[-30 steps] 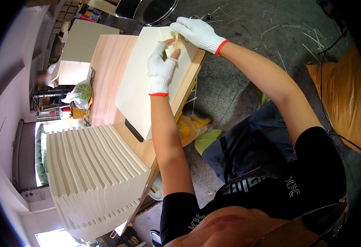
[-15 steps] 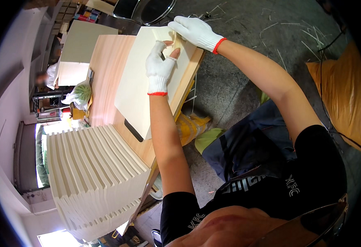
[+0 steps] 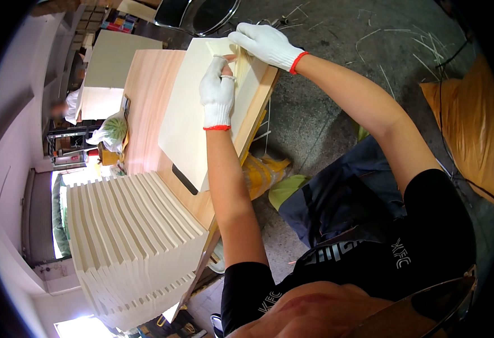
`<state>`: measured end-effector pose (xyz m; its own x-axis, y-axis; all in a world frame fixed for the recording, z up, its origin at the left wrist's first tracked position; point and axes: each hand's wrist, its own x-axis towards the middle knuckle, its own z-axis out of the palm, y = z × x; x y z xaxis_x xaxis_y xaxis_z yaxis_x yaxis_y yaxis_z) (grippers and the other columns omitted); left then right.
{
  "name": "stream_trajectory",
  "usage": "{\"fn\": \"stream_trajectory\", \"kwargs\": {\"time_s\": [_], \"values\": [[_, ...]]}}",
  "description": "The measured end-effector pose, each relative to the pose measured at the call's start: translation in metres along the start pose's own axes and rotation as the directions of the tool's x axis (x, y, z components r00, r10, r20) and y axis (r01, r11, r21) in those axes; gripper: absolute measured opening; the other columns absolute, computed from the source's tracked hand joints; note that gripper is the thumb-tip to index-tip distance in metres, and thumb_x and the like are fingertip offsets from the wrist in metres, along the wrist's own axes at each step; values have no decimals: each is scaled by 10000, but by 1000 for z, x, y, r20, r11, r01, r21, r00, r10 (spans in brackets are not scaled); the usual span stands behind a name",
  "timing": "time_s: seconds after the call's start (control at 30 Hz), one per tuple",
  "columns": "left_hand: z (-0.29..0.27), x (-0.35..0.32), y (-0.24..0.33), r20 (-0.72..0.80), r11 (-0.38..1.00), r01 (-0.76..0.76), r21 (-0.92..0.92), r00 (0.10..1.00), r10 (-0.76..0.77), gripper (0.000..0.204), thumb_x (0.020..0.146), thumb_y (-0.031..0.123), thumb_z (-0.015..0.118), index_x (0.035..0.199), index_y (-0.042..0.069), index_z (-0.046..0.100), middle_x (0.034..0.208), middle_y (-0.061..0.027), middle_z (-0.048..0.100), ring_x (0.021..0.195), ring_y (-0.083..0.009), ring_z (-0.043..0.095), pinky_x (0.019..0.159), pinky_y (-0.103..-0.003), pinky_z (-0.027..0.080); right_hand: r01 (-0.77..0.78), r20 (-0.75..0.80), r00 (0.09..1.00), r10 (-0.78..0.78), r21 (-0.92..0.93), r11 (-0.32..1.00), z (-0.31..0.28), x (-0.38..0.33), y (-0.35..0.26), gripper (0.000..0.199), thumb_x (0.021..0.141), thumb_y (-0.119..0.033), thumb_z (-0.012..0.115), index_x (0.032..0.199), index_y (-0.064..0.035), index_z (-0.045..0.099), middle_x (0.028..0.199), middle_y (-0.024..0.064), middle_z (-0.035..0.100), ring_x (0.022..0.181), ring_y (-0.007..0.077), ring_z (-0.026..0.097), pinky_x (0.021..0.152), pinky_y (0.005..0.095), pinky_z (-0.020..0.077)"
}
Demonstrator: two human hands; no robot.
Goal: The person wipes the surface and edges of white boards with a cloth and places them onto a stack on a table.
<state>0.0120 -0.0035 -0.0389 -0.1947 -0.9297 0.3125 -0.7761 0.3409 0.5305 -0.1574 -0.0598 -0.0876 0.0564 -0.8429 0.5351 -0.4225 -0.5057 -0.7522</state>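
Observation:
A stack of cream paper sheets (image 3: 188,107) lies on the wooden table, its far right edge fanned and curled up. My left hand (image 3: 217,93), in a white glove with thumb and index fingertip bare, rests over the stack. Its thumb and index finger are drawn together at the fanned edges; the exact pinch is partly hidden. My right hand (image 3: 266,46), fully gloved in white with a red cuff, grips the curled far right corner, fingers together and thumb hidden. A dark flat bar (image 3: 184,179) sticks out from under the near end of the stack.
A tall pile of cream paper in offset layers (image 3: 137,225) stands at the near left of the wooden table (image 3: 148,101). Beyond are a watermelon in a plastic bag (image 3: 113,129) and a black stool (image 3: 207,14). An orange sack (image 3: 463,124) sits right; paper strips litter the floor.
My left thumb has moved in toward the index finger, closing the gap between them. My right hand stays at the far corner, almost unmoved.

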Motion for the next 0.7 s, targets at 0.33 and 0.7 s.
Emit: {"fn": "stream_trajectory", "kwargs": {"time_s": [0.33, 0.7], "values": [[4, 0, -2, 20, 993, 70, -99, 997, -68, 286, 869, 222, 705, 1132, 112, 673, 1059, -159, 706, 995, -266, 665, 862, -331, 487, -26, 15, 1000, 25, 6, 1000, 1, 0, 2, 442, 989, -493, 409, 966, -99, 606, 813, 127, 642, 794, 305, 654, 729, 407, 484], [4, 2, -10, 13, 999, -26, -21, 1000, 26, 234, 910, 193, 646, 1129, 113, 672, 1053, -130, 707, 976, -230, 677, 842, -310, 493, -47, -12, 999, 47, 30, 998, 4, 1, 4, 459, 982, -496, 429, 918, -74, 598, 772, 138, 626, 762, 311, 641, 715, 410, 471]]}}
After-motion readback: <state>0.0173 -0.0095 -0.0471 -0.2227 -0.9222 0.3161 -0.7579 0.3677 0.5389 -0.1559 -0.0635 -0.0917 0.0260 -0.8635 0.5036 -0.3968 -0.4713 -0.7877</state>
